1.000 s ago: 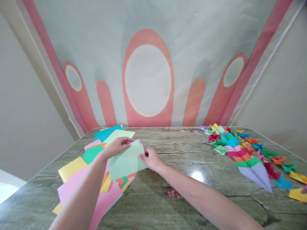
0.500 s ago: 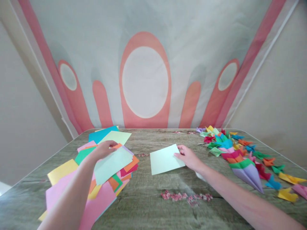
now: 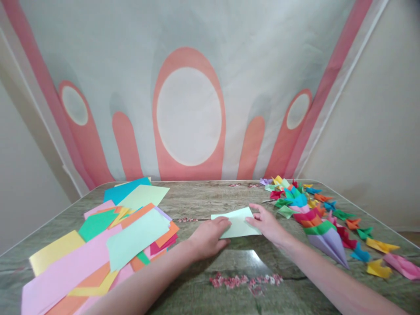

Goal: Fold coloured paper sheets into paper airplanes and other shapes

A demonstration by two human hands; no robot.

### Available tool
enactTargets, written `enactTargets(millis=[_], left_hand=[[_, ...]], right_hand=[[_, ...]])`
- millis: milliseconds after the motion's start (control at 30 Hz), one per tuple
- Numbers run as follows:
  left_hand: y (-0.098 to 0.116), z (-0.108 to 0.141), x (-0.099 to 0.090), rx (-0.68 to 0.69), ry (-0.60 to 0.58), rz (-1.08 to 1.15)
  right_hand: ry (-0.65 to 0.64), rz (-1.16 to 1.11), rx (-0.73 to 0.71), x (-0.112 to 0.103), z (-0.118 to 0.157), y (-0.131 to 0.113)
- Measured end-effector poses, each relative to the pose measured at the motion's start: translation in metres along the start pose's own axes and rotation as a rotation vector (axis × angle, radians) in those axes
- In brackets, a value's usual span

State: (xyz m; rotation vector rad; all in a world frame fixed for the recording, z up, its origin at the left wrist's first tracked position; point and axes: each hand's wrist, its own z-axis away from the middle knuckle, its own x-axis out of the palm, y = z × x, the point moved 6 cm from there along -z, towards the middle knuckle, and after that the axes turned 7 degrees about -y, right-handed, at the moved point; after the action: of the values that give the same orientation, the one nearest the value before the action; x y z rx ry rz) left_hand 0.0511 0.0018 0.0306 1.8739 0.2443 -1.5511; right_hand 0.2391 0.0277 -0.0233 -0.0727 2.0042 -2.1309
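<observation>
Pale green sheet (image 3: pixel 241 225), wood-grain tabletop (image 3: pixel 193 205), pink-and-grey backdrop (image 3: pixel 188 116) behind, plain wall (image 3: pixel 370 166) alongside

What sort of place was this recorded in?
Most likely a papercraft table indoors; home or classroom, I can't tell. Three things suggest it: loose coloured sheets on the left, folded paper shapes on the right, and a printed backdrop behind.

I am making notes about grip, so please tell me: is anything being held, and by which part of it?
A pale green sheet: the left hand grips its left end, the right hand its right end.
</observation>
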Motion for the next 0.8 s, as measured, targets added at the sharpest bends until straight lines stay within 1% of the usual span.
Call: enactTargets(millis=[67, 133, 200, 233, 267, 300, 333, 400, 467, 500, 600, 700, 767, 800], left_hand=[[-0.002, -0.005, 0.002, 0.008, 0.010, 0.005], [-0.005, -0.006, 0.002, 0.009, 0.024, 0.004], [-0.006, -0.006, 0.002, 0.007, 0.040, 0.004], [-0.007, -0.006, 0.002, 0.009, 0.045, 0.008], [-0.006, -0.005, 0.002, 0.013, 0.048, 0.013], [-0.005, -0.004, 0.001, 0.017, 0.051, 0.019], [-0.004, -0.003, 0.000, 0.021, 0.054, 0.022], [-0.002, -0.001, -0.002, 0.022, 0.060, 0.022], [0.000, 0.001, -0.003, 0.019, 0.064, 0.016], [0.001, 0.002, -0.003, 0.015, 0.063, 0.014], [0.001, 0.004, -0.002, -0.006, 0.064, 0.022], [-0.002, 0.005, -0.002, -0.052, 0.083, 0.052], [-0.006, 0.004, -0.002, -0.084, 0.104, 0.086], [-0.007, 0.003, -0.002, -0.098, 0.112, 0.109]], right_hand=[[0.025, 0.054, -0.007, -0.006, 0.001, 0.002], [0.079, 0.202, -0.062, -0.014, 0.002, -0.001], [0.156, 0.392, -0.160, -0.020, 0.006, -0.011], [0.179, 0.465, -0.214, -0.021, 0.009, -0.019], [0.176, 0.507, -0.262, -0.021, 0.013, -0.026], [0.143, 0.516, -0.299, -0.019, 0.016, -0.034], [0.055, 0.496, -0.319, -0.014, 0.019, -0.039], [-0.137, 0.469, -0.300, -0.003, 0.025, -0.046], [-0.244, 0.504, -0.304, 0.006, 0.031, -0.051], [-0.276, 0.525, -0.309, 0.009, 0.033, -0.052], [-0.305, 0.589, -0.339, 0.012, 0.036, -0.053], [-0.321, 0.604, -0.366, 0.012, 0.036, -0.053], [-0.305, 0.603, -0.380, 0.011, 0.035, -0.053], [-0.273, 0.610, -0.387, 0.010, 0.034, -0.053]])
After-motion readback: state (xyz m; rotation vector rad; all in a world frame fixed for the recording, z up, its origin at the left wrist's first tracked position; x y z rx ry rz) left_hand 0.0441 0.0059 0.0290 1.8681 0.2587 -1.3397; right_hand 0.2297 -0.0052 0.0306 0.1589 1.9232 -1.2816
